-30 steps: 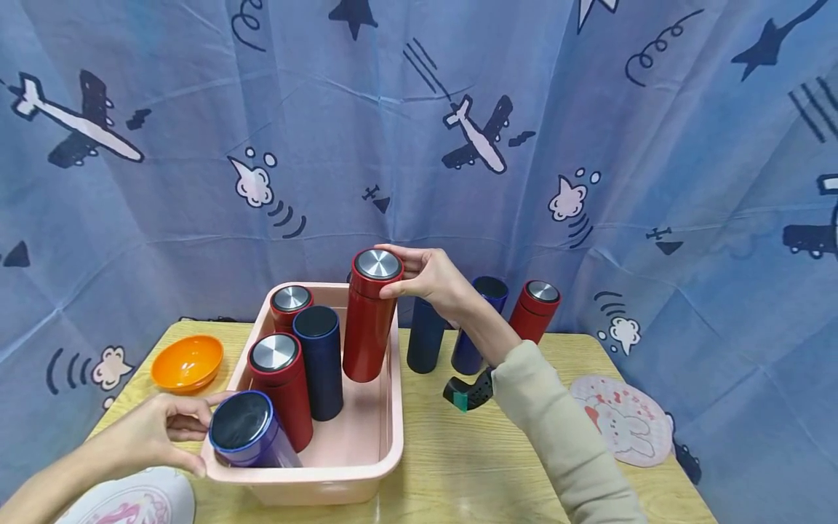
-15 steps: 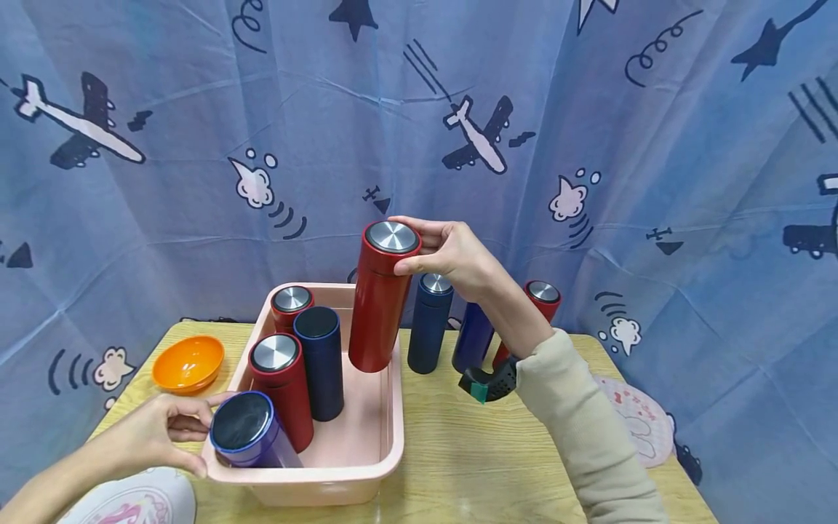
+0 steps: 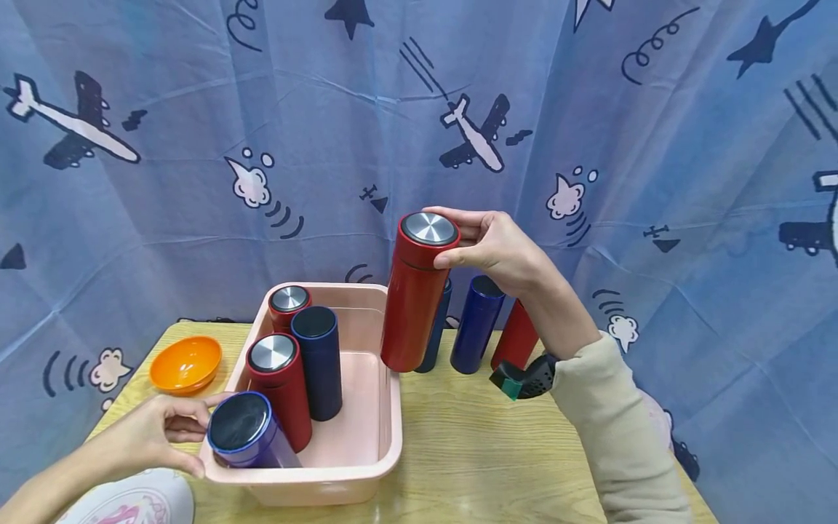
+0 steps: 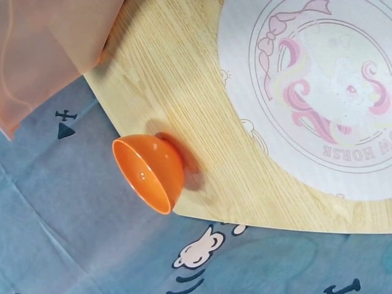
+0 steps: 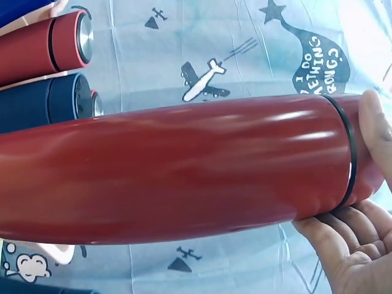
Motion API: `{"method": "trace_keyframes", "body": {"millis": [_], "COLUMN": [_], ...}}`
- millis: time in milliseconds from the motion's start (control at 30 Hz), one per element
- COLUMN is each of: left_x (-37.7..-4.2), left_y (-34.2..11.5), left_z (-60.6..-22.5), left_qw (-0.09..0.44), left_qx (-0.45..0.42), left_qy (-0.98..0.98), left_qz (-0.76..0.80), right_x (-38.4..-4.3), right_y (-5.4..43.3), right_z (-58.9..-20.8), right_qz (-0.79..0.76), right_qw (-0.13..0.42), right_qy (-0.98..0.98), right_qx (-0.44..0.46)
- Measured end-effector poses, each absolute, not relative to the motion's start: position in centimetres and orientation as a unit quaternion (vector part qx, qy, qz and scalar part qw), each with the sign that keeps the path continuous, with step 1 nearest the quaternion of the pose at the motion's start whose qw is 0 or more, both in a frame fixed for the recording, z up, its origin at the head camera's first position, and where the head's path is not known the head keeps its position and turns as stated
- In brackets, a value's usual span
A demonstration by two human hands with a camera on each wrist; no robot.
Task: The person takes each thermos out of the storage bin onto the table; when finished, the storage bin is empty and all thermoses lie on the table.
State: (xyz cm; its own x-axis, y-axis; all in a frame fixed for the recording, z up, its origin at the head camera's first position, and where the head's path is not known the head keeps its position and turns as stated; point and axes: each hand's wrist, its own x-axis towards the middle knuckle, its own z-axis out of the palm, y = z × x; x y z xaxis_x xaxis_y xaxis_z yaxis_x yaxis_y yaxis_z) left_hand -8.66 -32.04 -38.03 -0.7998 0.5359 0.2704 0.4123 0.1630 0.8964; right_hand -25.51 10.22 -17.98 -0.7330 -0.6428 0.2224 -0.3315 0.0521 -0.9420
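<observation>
My right hand (image 3: 500, 244) grips a red thermos flask (image 3: 415, 306) round its lid end, thumb in front. The flask hangs slightly tilted, its base overlapping the right rim of the pink plastic bin (image 3: 390, 407) in the head view. The right wrist view shows its red body (image 5: 184, 171) lengthwise. At the bin's near left corner my left hand (image 3: 153, 433) holds the rim, beside a purple-blue flask (image 3: 241, 426). Also in the bin stand a red flask (image 3: 281, 393), a dark blue flask (image 3: 318, 364) and another red flask (image 3: 288, 304) at the back.
Behind my right hand stand a navy flask (image 3: 432, 342), a blue flask (image 3: 478, 327) and a red flask (image 3: 515, 338) on the wooden table. An orange bowl (image 3: 186, 364) sits left of the bin. A round white mat (image 4: 318, 92) lies near the front left.
My right hand has lifted the red flask up from inside the bin and carried it right, to over the bin's right rim. My left hand stays at the corner.
</observation>
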Motion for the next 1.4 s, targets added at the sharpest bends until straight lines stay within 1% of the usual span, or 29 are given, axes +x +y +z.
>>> {"method": "trace_keyframes", "body": {"millis": [367,533,733,1400], "left_x": [-8.7,-8.7,-8.8,-8.6], "left_y": [-32.2,-32.1,-32.0,-32.2], "left_z": [-38.1,-38.2,-38.1,-38.2], "left_qw": [0.053,0.055,0.057,0.056], "left_qx": [0.309,0.316,0.313,0.309], "left_qy": [0.767,0.756,0.756,0.761], "left_qz": [0.559,0.571,0.573,0.568], "right_x": [-26.1,-26.3,-26.6,-27.4], "right_y": [13.0,13.8,14.8,17.7], "right_z": [-19.4,-20.4,-21.6,-26.0], "right_qz": [-0.601,-0.612,-0.596,-0.634], "right_qw": [0.138,0.151,0.153,0.197], "right_qy": [0.729,0.72,0.737,0.709], "right_qx": [-0.299,-0.29,-0.278,-0.239]}}
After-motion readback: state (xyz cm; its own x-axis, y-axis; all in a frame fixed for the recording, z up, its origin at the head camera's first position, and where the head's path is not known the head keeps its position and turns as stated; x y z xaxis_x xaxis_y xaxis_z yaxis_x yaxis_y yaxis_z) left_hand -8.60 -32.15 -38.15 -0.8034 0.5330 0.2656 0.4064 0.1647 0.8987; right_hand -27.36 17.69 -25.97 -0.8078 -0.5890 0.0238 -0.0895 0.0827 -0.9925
